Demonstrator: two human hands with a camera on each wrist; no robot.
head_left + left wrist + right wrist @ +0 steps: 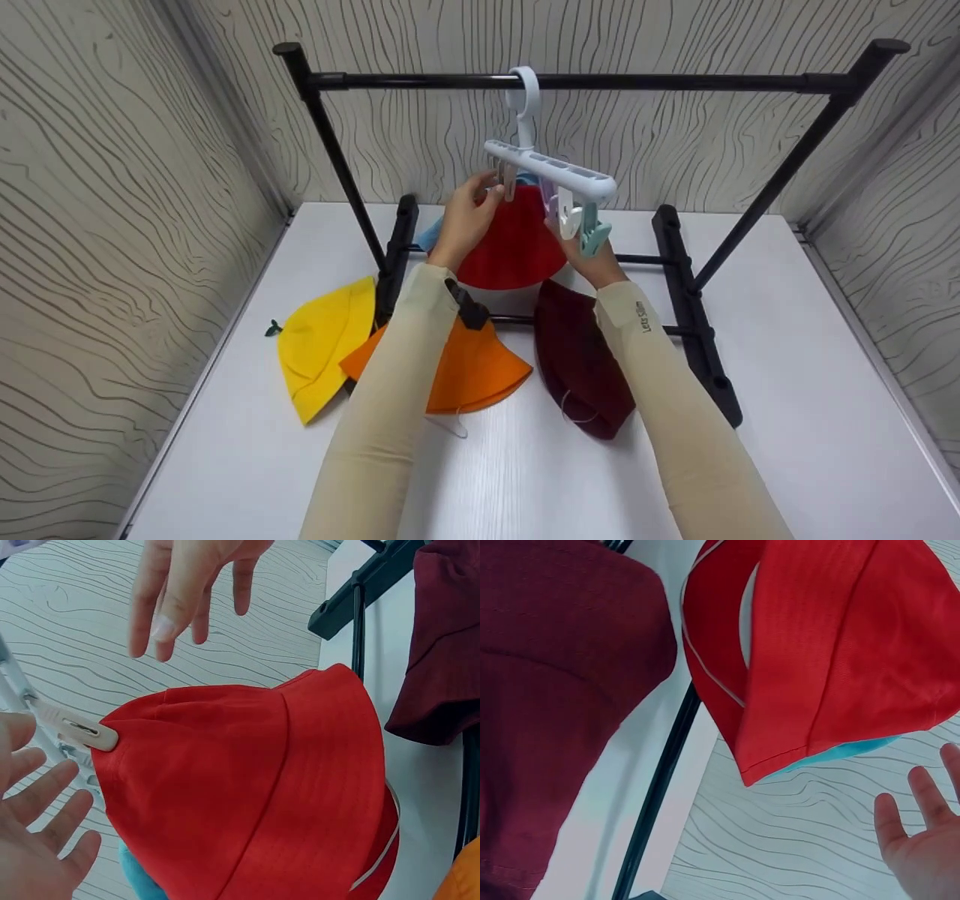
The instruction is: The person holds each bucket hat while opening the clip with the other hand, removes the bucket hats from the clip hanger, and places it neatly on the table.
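Observation:
A red bucket hat (511, 240) hangs from the light-blue clip hanger (574, 175), its crown caught in a beige clip (94, 735). Part of a light-blue fabric item (429, 235) shows behind it. My left hand (466, 221) is beside the clip at the hat's left, fingers spread and holding nothing in the left wrist view (41, 821). On the hat's other side is my right hand (589, 259), partly behind the hanger's white clip (568, 217) and green clip (595, 236). The right wrist view shows its fingers (930, 795) extended, apart from the hat.
The hanger hooks over the top bar (675, 84) of a black rack. On the white table (247, 450) lie a yellow hat (322, 341), an orange hat (480, 367) with a black buckle (471, 309), and a maroon hat (577, 360). Patterned panels (420, 37) stand behind.

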